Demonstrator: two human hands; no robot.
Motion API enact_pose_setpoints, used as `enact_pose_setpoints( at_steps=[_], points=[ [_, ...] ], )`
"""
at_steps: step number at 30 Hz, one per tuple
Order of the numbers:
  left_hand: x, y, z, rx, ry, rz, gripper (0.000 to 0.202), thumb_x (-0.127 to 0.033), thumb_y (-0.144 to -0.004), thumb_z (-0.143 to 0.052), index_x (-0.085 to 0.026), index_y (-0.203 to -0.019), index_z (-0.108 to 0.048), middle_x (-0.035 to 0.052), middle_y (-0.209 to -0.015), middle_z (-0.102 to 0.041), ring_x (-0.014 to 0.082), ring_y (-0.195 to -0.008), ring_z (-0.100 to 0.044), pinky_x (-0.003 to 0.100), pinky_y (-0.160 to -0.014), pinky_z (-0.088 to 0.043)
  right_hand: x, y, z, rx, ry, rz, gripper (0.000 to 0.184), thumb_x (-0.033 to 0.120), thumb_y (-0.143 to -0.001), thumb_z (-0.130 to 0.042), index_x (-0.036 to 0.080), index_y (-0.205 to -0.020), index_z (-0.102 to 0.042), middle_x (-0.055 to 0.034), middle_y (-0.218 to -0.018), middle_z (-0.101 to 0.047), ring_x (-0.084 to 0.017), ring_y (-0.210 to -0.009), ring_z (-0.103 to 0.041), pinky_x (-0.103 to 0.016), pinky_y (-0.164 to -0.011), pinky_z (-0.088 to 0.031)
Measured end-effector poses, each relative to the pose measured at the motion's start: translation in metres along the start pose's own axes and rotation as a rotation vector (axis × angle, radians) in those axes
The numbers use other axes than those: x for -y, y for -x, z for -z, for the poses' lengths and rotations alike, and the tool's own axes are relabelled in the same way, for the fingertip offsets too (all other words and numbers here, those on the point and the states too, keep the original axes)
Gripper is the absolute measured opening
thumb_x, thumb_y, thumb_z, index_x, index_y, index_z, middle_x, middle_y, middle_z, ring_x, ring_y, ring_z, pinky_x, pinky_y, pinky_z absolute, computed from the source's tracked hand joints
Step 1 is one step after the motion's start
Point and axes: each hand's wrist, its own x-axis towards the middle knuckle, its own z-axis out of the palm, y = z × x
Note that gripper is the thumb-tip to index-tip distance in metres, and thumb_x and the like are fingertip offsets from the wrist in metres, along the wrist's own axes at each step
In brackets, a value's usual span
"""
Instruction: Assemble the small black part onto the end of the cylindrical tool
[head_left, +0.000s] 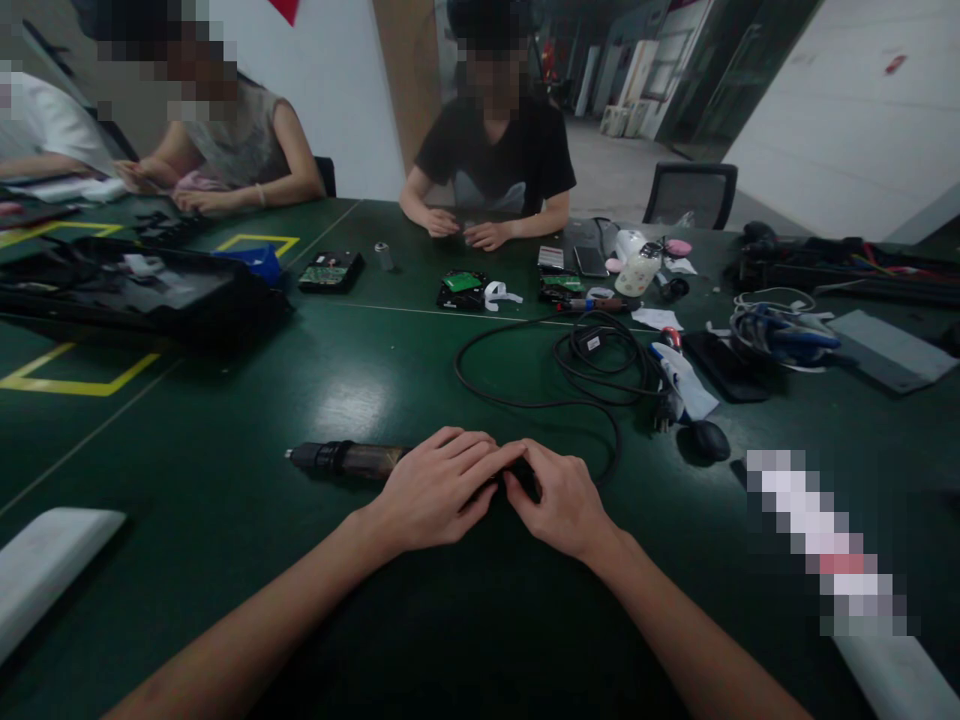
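An electric screwdriver (pixel 360 460) lies sideways on the green table in front of me, its bit pointing left. My left hand (pixel 442 485) lies across the handle, fingers together and curled over it. My right hand (pixel 559 495) is at the tool's rear end, fingers bent and thumb tucked in. The fingertips of both hands meet, and what is under the right fingers is hidden. Behind the right hand a black cable (pixel 616 440) curves away to a coil (pixel 600 345) with a plug.
Hard drives (pixel 330 272) with green boards lie across the table. A black bin (pixel 135 290) stands left; a computer mouse (pixel 705 441), a phone (pixel 727 365) and blue-grey cables (pixel 784 335) are right. Co-workers sit opposite; one person's hands (pixel 480 232) are near a drive (pixel 461 288).
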Motion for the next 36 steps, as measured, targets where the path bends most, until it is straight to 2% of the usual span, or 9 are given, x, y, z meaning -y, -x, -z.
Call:
enact_pose_setpoints(
  at_steps=[6, 11, 16, 21, 26, 33, 36],
  points=[
    [0.0002, -0.0003, -0.0015, -0.015, -0.044, -0.001, 0.054, -0.027, -0.107, -0.045, -0.021, -0.160, -0.035, 0.0079, -0.122, -0.070, 0.0227, -0.116, -0.064, 0.041, -0.101, -0.047, -0.0004, 0.0003, -0.0005, -0.009, 0.007, 0.004, 0.003, 0.024, -0.101, -0.058, 0.022, -0.103, -0.058, -0.0038, -0.101, -0.070, -0.018, -0.078, -0.064, -0.029, -0.068, -0.043],
    [-0.0010, -0.0007, 0.0000, 0.000, -0.015, -0.005, 0.060, -0.029, -0.105, -0.049, -0.020, -0.161, -0.032, 0.0083, -0.129, -0.068, 0.0240, -0.125, -0.061, 0.042, -0.104, -0.046, 0.0002, -0.0001, -0.0004, -0.014, 0.012, 0.007, 0.006, 0.023, -0.099, -0.059, 0.022, -0.104, -0.058, -0.0038, -0.100, -0.070, -0.018, -0.077, -0.064, -0.029, -0.068, -0.043],
    [0.0003, -0.0005, -0.0011, -0.026, -0.050, -0.011, 0.056, -0.027, -0.106, -0.047, -0.021, -0.160, -0.034, 0.0080, -0.124, -0.070, 0.0233, -0.120, -0.064, 0.041, -0.101, -0.047, 0.0003, 0.0001, -0.0003, -0.010, 0.016, 0.003, 0.003, 0.025, -0.100, -0.058, 0.022, -0.102, -0.058, -0.0040, -0.099, -0.070, -0.017, -0.077, -0.064, -0.029, -0.066, -0.042],
    [0.0006, -0.0008, -0.0009, -0.018, -0.034, -0.018, 0.058, -0.028, -0.106, -0.048, -0.021, -0.161, -0.032, 0.0084, -0.128, -0.069, 0.0234, -0.124, -0.062, 0.040, -0.102, -0.047, 0.0000, 0.0001, -0.0006, -0.015, 0.020, 0.015, 0.005, 0.024, -0.100, -0.058, 0.022, -0.105, -0.057, -0.0039, -0.099, -0.070, -0.017, -0.075, -0.063, -0.030, -0.067, -0.042],
    [0.0018, -0.0002, -0.0049, -0.043, -0.080, -0.016, 0.055, -0.027, -0.108, -0.046, -0.021, -0.161, -0.033, 0.0080, -0.121, -0.071, 0.0229, -0.118, -0.065, 0.039, -0.099, -0.047, 0.0005, 0.0000, 0.0003, 0.000, 0.022, 0.011, 0.006, 0.025, -0.099, -0.059, 0.022, -0.105, -0.058, -0.0038, -0.100, -0.070, -0.018, -0.077, -0.064, -0.029, -0.066, -0.042],
    [-0.0008, -0.0007, 0.0015, -0.011, -0.004, -0.001, 0.058, -0.029, -0.105, -0.049, -0.020, -0.160, -0.035, 0.0084, -0.126, -0.069, 0.0238, -0.123, -0.062, 0.041, -0.104, -0.046, -0.0006, 0.0002, -0.0015, -0.005, 0.044, 0.005, 0.008, 0.023, -0.098, -0.059, 0.022, -0.105, -0.057, -0.0035, -0.101, -0.070, -0.018, -0.076, -0.064, -0.030, -0.068, -0.042],
    [-0.0006, -0.0009, 0.0008, -0.034, -0.025, -0.004, 0.055, -0.027, -0.105, -0.047, -0.021, -0.159, -0.037, 0.0078, -0.122, -0.070, 0.0228, -0.118, -0.064, 0.041, -0.101, -0.048, -0.0010, 0.0002, -0.0019, -0.008, 0.039, 0.006, 0.007, 0.023, -0.098, -0.059, 0.022, -0.104, -0.058, -0.0038, -0.101, -0.071, -0.018, -0.077, -0.064, -0.030, -0.068, -0.043]
  ],
)
